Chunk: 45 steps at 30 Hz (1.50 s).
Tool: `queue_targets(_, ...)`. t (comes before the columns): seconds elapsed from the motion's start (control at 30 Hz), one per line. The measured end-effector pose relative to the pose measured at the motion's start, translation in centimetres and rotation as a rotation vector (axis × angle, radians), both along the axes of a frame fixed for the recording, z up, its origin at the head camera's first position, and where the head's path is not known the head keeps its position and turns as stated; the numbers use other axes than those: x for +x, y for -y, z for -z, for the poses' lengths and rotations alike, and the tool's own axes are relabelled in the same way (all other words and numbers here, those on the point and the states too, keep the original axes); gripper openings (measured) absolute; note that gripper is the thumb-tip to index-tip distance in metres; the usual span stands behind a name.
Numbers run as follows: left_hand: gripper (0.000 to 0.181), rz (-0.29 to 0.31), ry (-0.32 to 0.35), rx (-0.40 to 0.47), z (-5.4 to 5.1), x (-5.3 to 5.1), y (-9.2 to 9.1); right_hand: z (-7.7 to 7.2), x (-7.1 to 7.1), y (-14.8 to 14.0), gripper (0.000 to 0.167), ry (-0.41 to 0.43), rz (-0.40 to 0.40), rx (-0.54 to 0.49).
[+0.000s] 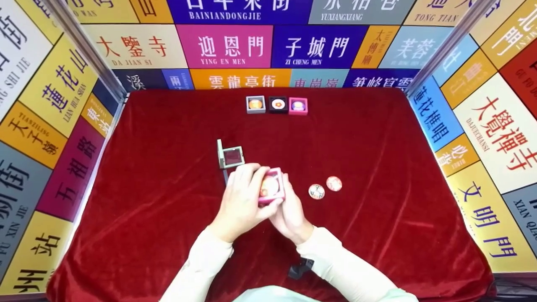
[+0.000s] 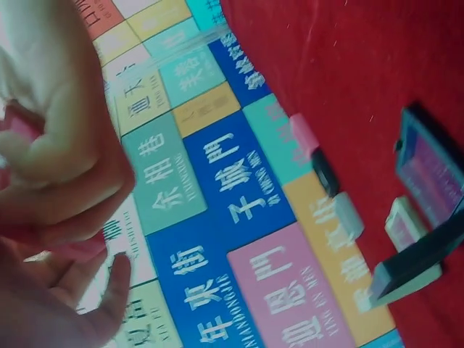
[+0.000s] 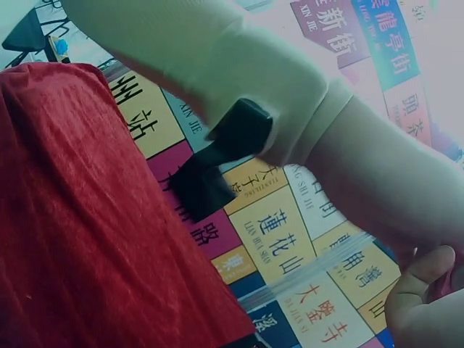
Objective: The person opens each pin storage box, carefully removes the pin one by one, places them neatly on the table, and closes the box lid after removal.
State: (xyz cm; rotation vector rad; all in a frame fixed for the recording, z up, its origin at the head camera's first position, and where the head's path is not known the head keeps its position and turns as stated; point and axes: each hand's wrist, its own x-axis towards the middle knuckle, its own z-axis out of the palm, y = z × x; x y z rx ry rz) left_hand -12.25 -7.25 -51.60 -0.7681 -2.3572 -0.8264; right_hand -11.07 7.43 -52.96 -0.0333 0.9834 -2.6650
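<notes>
Both hands hold a small pink square box over the middle of the cloth. A pale round piece shows inside its frame. My left hand grips the box from the left, fingers over its far side and thumb at the near edge. My right hand holds it from the right and below; part of that hand is hidden. Just beyond the left hand stands a grey-green box with its lid raised. A dark open box is mostly covered by the left hand in the head view. Two round patterned discs lie right of the hands.
At the back of the red cloth sit a grey box, a black box and a pink box, side by side, each with a round piece inside. Panels with large lettering enclose the back and sides.
</notes>
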Motion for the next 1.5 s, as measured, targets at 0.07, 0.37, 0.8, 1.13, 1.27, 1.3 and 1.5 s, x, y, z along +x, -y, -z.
queue_targets(0.07, 0.071, 0.005, 0.029, 0.004, -0.3, 0.0, 0.1, 0.0, 0.1, 0.2, 0.047, -0.012, 0.000, 0.017)
queue_targets(0.37, 0.067, 0.060, 0.188, 0.213, -0.7, 0.2, 0.2, -0.2, 0.4, 0.9, 0.049, -0.047, -0.021, 0.019)
queue_targets(0.8, 0.071, 0.042, 0.104, 0.297, -0.4, 0.4, 0.0, -0.6, 0.8, 1.2, 0.049, -0.047, -0.004, 0.004)
queue_targets(1.13, 0.076, 0.006, 0.094, 0.416, 0.2, 1.0, -0.1, -1.0, 1.0, 1.5, 0.053, -0.052, -0.022, -0.011)
queue_targets(1.27, 0.077, 0.003, 0.091, 0.479, 0.2, 1.0, -0.1, -0.8, 1.1, 1.6, 0.051, -0.067, -0.032, -0.058)
queue_targets(1.3, 0.077, 0.004, 0.092, 0.493, 0.2, 1.0, -0.1, -0.8, 1.1, 1.6, 0.051, -0.078, -0.035, -0.065)
queue_targets(1.5, 0.077, 0.034, 0.122, 0.508, 0.0, 0.8, 0.3, -0.9, 0.9, 1.4, 0.050, -0.124, -0.034, -0.059)
